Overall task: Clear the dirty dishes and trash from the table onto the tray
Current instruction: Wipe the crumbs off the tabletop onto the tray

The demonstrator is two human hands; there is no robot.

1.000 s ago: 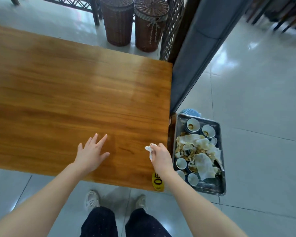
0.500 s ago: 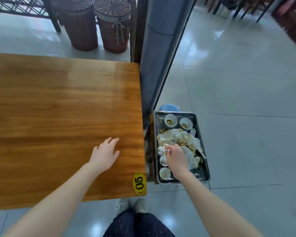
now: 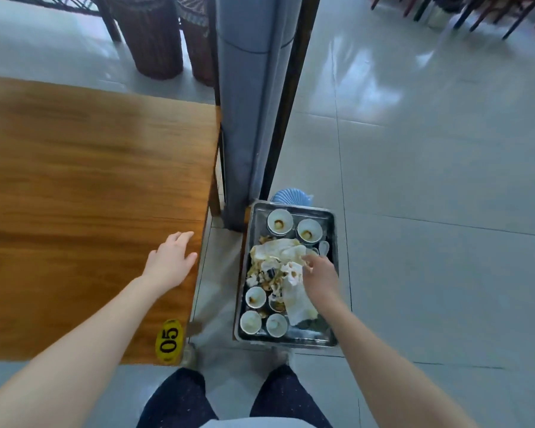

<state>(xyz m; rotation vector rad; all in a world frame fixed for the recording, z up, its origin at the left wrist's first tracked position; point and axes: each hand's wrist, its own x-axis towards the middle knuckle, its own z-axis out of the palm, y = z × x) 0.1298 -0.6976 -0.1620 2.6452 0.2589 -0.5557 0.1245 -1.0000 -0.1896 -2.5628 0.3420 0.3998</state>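
The right hand (image 3: 318, 274), fingers now loosely apart over the metal tray (image 3: 331, 230), has dropped its crumpled napkin (image 3: 292, 271) there among cups, the left hand (image 3: 170, 264) spread flat on the bare wooden table (image 3: 90, 180), apparently finishing clearing.

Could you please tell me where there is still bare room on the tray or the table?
The rectangular metal tray is crowded: small white cups at both ends, crumpled white napkins between. Only its near-right corner looks bare. The brown wooden table is bare around the left hand, up to the yellow number sticker.
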